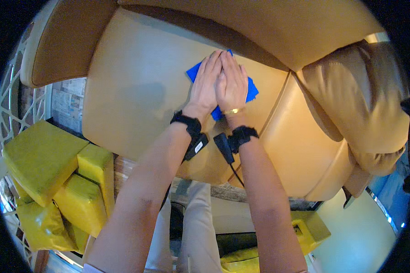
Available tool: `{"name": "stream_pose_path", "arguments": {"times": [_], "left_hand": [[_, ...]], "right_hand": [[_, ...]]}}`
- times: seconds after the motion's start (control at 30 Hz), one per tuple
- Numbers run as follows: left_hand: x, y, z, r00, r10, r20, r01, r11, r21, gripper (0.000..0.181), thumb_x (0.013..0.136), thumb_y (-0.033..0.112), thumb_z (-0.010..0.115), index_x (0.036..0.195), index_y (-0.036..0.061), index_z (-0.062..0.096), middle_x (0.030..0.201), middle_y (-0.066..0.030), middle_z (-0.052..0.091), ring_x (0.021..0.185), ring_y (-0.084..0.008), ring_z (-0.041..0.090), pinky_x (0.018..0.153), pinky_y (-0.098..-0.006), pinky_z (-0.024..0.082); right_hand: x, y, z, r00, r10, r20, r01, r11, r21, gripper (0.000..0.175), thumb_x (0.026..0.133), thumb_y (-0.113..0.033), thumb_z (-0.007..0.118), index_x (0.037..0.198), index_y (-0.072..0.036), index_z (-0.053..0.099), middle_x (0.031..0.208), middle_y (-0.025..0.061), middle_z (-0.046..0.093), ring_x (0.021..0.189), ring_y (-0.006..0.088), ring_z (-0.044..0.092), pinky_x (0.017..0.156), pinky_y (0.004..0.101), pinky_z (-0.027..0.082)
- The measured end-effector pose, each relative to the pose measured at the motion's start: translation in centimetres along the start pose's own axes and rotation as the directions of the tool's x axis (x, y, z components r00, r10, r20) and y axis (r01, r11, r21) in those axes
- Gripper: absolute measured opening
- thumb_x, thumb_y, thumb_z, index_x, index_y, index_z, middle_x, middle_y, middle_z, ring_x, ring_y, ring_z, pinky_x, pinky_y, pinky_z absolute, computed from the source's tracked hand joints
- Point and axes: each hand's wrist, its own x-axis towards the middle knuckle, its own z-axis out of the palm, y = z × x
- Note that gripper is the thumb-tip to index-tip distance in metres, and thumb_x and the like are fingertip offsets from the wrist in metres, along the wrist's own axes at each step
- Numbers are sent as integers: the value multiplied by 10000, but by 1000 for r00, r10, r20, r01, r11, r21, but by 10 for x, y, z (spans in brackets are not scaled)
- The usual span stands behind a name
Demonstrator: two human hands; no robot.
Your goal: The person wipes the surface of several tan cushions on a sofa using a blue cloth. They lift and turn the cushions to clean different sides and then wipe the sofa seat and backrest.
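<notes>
Side by side, my left hand (pixel 206 83) and my right hand (pixel 233 82) lie flat, palms down, on a blue cloth (pixel 251 91). The cloth rests on the tan leather seat of a sofa (pixel 133 92), close to the foot of its backrest. Its corners stick out around both hands; the rest is hidden under them. The fingers point away from me and the hands touch or nearly touch. Black straps with small devices circle both wrists, and a gold-coloured band sits on the right one.
The tan backrest (pixel 259 27) rises beyond the hands, with a tan cushion (pixel 355 102) at the right. Yellow-green upholstered furniture (pixel 44 160) stands at the left beside a white lattice screen (pixel 10 99). A pale tabletop (pixel 355 225) is at the lower right.
</notes>
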Motion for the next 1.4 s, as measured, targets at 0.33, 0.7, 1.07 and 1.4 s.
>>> {"name": "stream_pose_path", "arguments": {"times": [0.33, 0.7, 1.07, 1.4], "left_hand": [[-55, 23, -7, 970, 80, 228, -121, 978, 171, 401, 834, 245, 470, 1172, 38, 525, 1233, -130, 506, 1179, -278, 440, 1011, -437, 285], [-142, 71, -19, 853, 2, 522, -150, 959, 242, 572, 856, 309, 414, 1378, 83, 352, 1453, -86, 303, 1358, -221, 237, 1083, -474, 144], [-61, 65, 54, 945, 183, 271, -249, 940, 232, 488, 856, 256, 435, 1308, 72, 439, 1382, -108, 397, 1315, -248, 296, 1069, -470, 178], [-184, 139, 34, 837, -76, 541, 195, 967, -167, 464, 837, 256, 477, 1245, 36, 480, 1292, -142, 458, 1171, -309, 421, 944, -455, 332]], "right_hand": [[-69, -15, -12, 989, 142, -34, -142, 990, -15, 549, 854, -346, 426, 1299, -25, 435, 1359, 167, 415, 1274, 340, 345, 1064, 488, 172], [-178, -48, -42, 922, 376, 88, -355, 916, -189, 586, 885, -390, 373, 1402, -118, 327, 1462, 130, 266, 1353, 357, 199, 1068, 562, 58], [-99, 33, -54, 964, 242, -110, -262, 937, -234, 589, 825, -327, 467, 1373, -130, 378, 1355, 140, 405, 1209, 331, 373, 997, 487, 247], [-224, -32, -122, 880, 471, 54, -449, 865, -224, 537, 820, -368, 514, 1294, -121, 468, 1336, 140, 417, 1178, 331, 393, 937, 486, 274]]}}
